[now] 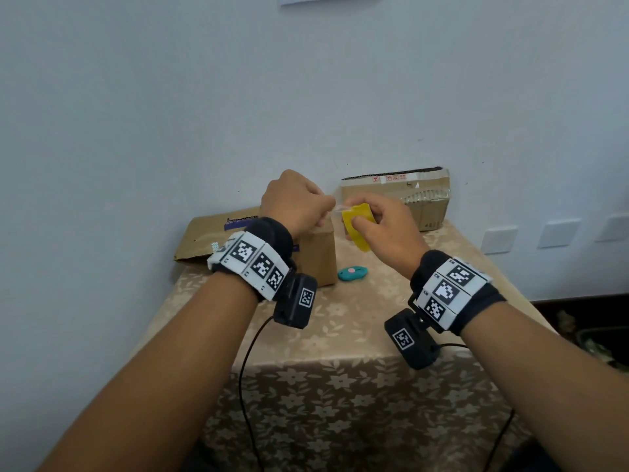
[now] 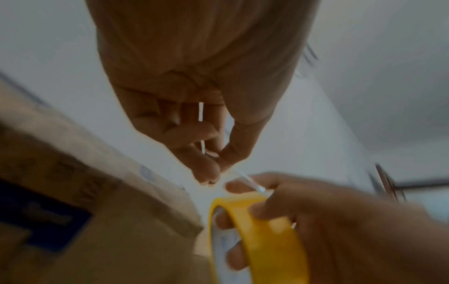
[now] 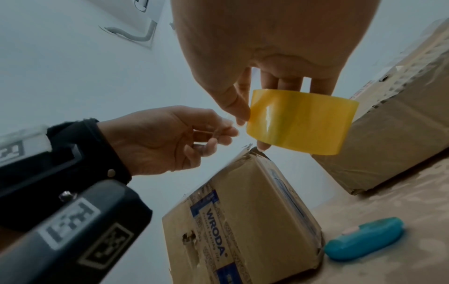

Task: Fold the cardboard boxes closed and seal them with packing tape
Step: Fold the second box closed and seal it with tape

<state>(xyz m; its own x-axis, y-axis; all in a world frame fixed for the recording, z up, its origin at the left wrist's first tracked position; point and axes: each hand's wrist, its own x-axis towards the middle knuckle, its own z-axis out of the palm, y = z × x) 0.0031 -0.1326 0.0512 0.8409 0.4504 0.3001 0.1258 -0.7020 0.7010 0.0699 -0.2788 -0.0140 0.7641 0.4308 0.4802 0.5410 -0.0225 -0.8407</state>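
Observation:
My right hand (image 1: 377, 226) grips a yellow roll of packing tape (image 1: 357, 223) (image 3: 301, 121) (image 2: 262, 238), fingers through its core and thumb on its rim. My left hand (image 1: 296, 202) (image 3: 170, 138) pinches the clear free end of the tape (image 1: 338, 208) (image 2: 248, 180) between thumb and forefinger, a short strip stretched between the hands. Both hands hover above a small closed cardboard box (image 1: 316, 257) (image 3: 245, 221) with blue printed tape. A larger cardboard box (image 1: 408, 199) (image 3: 393, 146) stands behind at the right against the wall.
A teal box cutter (image 1: 352, 273) (image 3: 364, 242) lies on the flowered tablecloth (image 1: 340, 335) right of the small box. A flattened brown cardboard piece (image 1: 211, 236) leans at the left against the wall. The table's front edge drops away below my wrists.

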